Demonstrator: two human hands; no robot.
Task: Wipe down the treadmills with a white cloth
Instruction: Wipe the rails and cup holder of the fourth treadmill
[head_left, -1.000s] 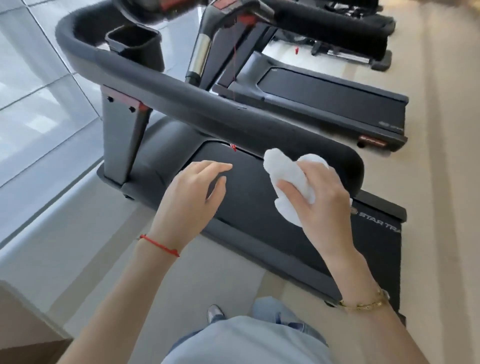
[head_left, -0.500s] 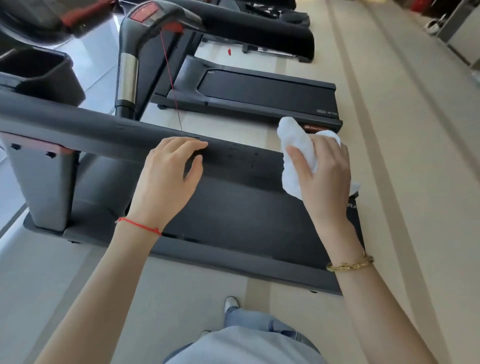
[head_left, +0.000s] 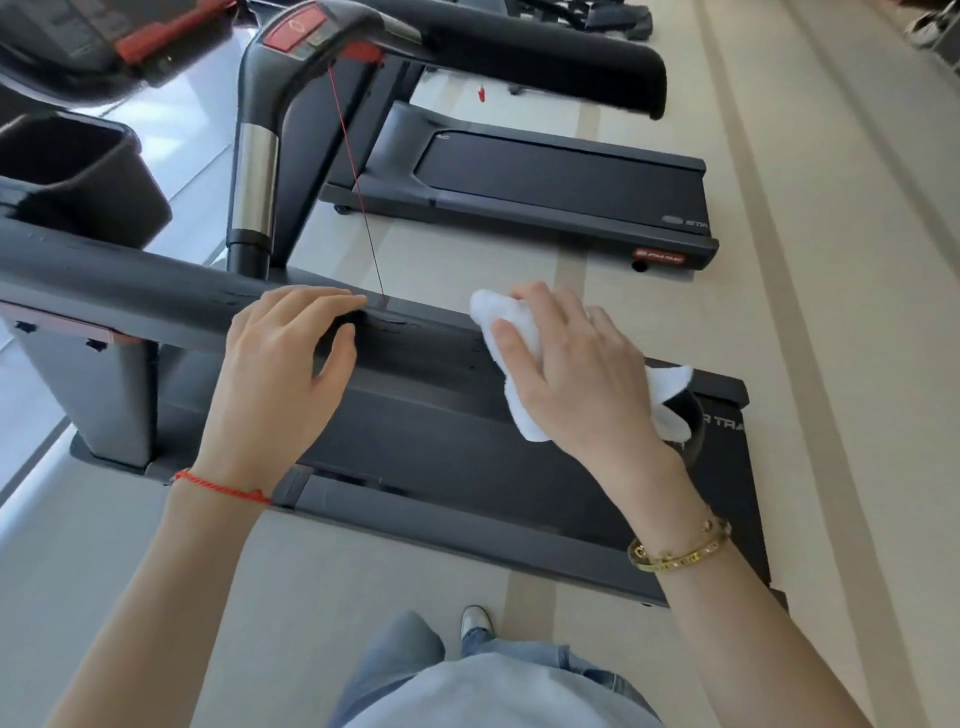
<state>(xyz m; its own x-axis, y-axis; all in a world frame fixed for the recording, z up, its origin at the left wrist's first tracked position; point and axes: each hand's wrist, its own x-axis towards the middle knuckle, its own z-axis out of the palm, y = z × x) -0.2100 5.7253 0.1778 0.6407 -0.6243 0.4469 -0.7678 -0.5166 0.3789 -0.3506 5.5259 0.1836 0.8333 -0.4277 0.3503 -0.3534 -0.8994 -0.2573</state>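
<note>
The near treadmill's black handrail (head_left: 156, 306) runs across the view from the left edge to the right. My left hand (head_left: 280, 374) rests on that rail, fingers over its top. My right hand (head_left: 576, 369) holds a bunched white cloth (head_left: 511, 343) against the rail's right end, and part of the cloth sticks out past my knuckles. Below the rail lies the near treadmill's black belt deck (head_left: 467, 467). A second treadmill (head_left: 545, 187) stands beyond it.
A black cup holder (head_left: 78, 171) sits on the near console at the left. A red safety cord (head_left: 353, 171) hangs from the second treadmill's console down to the rail. Beige floor (head_left: 831, 312) stretches to the right, and a pale floor strip (head_left: 78, 545) runs along the left.
The view has swung so the rail lies level. My left hand came down onto the rail. My right hand with the cloth stays at the rail's right end, now pressed lower on it.
</note>
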